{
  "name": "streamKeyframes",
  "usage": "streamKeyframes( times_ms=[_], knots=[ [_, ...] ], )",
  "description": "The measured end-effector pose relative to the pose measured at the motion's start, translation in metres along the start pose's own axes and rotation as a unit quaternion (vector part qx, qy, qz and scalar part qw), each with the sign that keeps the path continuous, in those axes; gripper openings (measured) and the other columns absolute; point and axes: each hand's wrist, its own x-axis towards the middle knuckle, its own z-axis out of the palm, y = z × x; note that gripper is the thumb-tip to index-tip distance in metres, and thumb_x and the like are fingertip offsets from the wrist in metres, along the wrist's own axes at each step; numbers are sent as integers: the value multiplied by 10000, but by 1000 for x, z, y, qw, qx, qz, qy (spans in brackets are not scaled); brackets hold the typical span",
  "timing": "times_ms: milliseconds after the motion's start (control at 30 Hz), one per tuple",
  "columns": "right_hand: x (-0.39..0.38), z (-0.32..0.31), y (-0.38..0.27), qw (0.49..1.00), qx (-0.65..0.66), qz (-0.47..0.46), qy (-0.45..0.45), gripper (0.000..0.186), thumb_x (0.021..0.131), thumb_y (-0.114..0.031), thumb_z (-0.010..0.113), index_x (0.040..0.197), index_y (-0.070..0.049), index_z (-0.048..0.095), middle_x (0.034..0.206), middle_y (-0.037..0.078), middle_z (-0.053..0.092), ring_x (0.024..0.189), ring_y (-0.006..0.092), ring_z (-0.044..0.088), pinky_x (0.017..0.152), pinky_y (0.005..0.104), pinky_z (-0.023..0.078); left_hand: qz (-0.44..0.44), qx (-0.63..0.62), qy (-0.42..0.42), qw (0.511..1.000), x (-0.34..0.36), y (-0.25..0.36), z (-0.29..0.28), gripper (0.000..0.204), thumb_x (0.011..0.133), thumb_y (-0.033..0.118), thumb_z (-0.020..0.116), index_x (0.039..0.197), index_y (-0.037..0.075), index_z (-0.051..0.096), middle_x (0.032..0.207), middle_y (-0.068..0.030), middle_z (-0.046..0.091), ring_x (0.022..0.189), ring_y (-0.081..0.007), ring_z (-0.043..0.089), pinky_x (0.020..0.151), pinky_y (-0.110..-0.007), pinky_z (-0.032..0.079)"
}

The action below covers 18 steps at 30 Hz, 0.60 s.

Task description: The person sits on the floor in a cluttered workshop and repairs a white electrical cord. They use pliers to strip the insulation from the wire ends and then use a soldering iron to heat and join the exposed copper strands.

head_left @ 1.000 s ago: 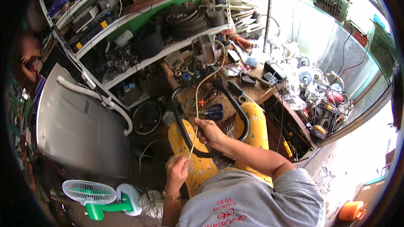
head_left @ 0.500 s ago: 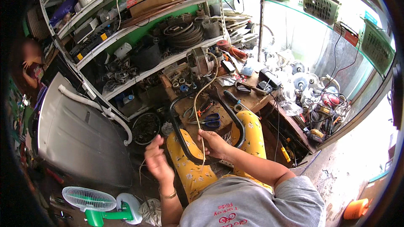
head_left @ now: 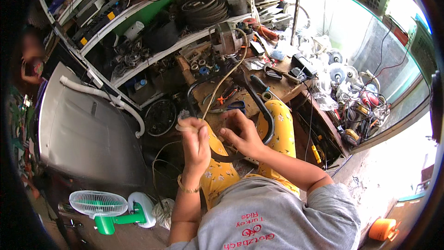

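My left hand [head_left: 196, 147] is closed around a pale beige cord [head_left: 216, 90], its loose end blurred at the fingertips. That cord runs up to a round metal-cased motor [head_left: 225, 40] on the low wooden workbench. Close beside it, my right hand [head_left: 245, 135] has its fingers curled but apart from the thumb, and nothing shows between them. A black rounded-square frame [head_left: 268, 119] stands around the cord, over my knees and the bench edge. On the bench lie orange-handled pliers [head_left: 227, 94], blue-handled scissors [head_left: 237, 105] and a roll of tape [head_left: 266, 96].
A metal shelf rack [head_left: 152, 83] full of parts rises behind the bench. To the left stand a grey metal panel [head_left: 92, 139] with a white hose and a green-white fan [head_left: 105, 210]. Bulbs and tangled wires [head_left: 351, 92] pile up at right. Another person is at far left.
The cord has passed from my right hand to my left, which moved up and right and closed on it. My right hand has let go and moved slightly up. The view has shifted a little.
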Motion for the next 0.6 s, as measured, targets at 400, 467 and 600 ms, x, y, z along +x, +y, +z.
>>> streamKeyframes(
  times_ms=[400,467,600],
  knots=[
    [59,-22,-43,986,-41,-110,-119,185,757,-93,721,897,15,668,805,122,638,731,224,638,655,310,481,-1,103,-164,981,35,13,2,175,888,19,443,1051,-35,480,1005,-216,590,922,-416,569,780,-439,446],
    [60,-19,-38,990,-17,-85,-112,171,760,-91,716,879,18,660,783,123,632,716,224,631,647,312,479,-9,120,-179,977,36,5,2,176,886,19,449,1048,-39,486,938,-218,601,863,-435,573,749,-448,451],
    [66,-17,-36,978,-58,-155,-126,128,792,-87,689,857,9,635,740,92,627,667,191,605,615,288,470,92,182,-210,956,37,0,4,142,920,56,448,1022,-32,496,825,-175,609,729,-356,600,679,-401,459]
  ],
)
